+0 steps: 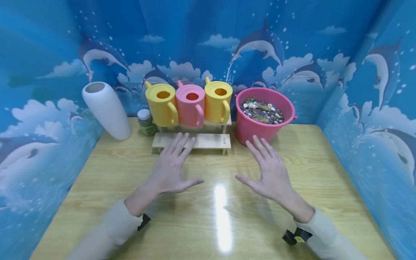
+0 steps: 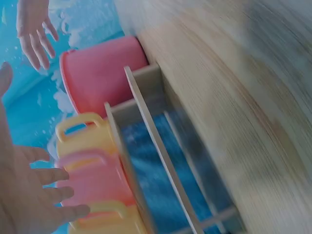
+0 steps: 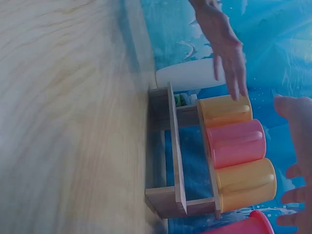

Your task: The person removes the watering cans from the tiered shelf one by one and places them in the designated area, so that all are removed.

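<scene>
The left hand [image 1: 170, 169] and right hand [image 1: 272, 172] are both wide, fingers straight and spread, up over the shiny wood table [image 1: 305, 155]. The left is near a flat wood shelf [image 1: 209, 141]; the right is near a round pink bucket [image 1: 245, 126] of small, bumpy stones [image 1: 264, 115]. On top of the shelf sit three smooth, round cans [image 1: 187, 112], one pink between two yellow, with curvy handles [image 1: 226, 111]. Left of them are a little jar [image 1: 147, 124] and a tall, smooth, white vase [image 1: 108, 112]. Behind hangs a blue cloth [image 1: 195, 32] with dolphins [image 1: 260, 41].
</scene>
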`<state>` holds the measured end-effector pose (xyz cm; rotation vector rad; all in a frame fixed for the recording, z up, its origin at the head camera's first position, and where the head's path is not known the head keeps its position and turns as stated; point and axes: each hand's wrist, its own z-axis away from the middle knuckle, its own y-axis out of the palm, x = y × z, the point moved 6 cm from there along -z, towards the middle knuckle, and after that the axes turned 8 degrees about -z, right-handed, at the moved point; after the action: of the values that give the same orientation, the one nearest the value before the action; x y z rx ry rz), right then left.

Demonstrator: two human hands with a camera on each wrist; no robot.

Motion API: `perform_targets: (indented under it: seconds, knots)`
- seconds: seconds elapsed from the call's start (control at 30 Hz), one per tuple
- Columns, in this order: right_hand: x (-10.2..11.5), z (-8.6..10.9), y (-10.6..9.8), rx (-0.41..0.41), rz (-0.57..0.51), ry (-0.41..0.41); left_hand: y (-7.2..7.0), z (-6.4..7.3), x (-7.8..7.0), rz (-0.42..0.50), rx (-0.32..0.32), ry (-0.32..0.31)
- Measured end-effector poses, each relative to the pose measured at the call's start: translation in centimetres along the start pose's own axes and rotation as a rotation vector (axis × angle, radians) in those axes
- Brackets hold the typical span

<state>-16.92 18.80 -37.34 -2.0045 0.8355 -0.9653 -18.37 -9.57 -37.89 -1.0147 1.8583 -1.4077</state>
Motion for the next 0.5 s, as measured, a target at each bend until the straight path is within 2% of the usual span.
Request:
perform_targets:
  seconds: [0.13, 0.27, 0.4, 0.5]
  knots:
    - [-0.2, -1.1, -0.4, -0.017, -0.220, 0.070, -0.6, 0.9, 2.4, 0.138, 0.046, -0.091]
    - [-0.8, -2.5, -0.3, -0.026, -0.457, 0.163, -0.6, 1.5, 5.6, 0.297, 0.064, -0.250]
    - [-1.4, -4.3, -0.1, -0.083, -0.653, 0.220, 0.2, 2.1, 9.2, 0.461, 0.028, -0.419]
    - [-2.0, -5.7, 0.1, -0.129, -0.766, 0.246, 1.0, 2.6, 11.8, 0.585, -0.012, -0.505]
